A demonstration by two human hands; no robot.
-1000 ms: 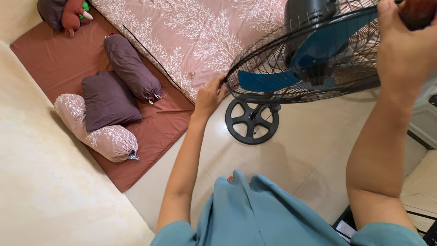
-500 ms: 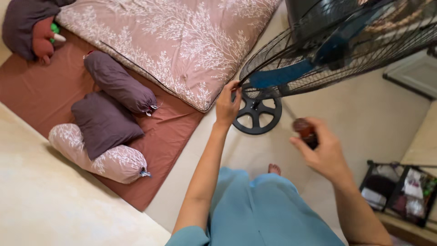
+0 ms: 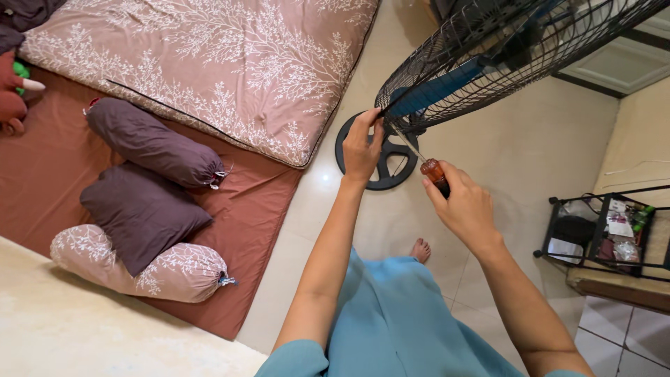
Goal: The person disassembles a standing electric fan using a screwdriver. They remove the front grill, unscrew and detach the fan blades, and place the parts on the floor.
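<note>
Tiled bedroom floor, one floor mattress and three pillows left of the left hand, which pinches one standing fan's wire guard, right hand closed around one red-handled screwdriver, tip at the guard's rim, black wire rack holding packets beyond the right hand.

Brightness: even, soft indoor light, warm cast.
Glare: small bright spot on the floor tiles beside the fan base.
Shadows: faint, diffuse under the pillows.
Focus: sharp mid-frame; fan grille slightly soft.
Distortion: wide-angle bending at edges.
</note>
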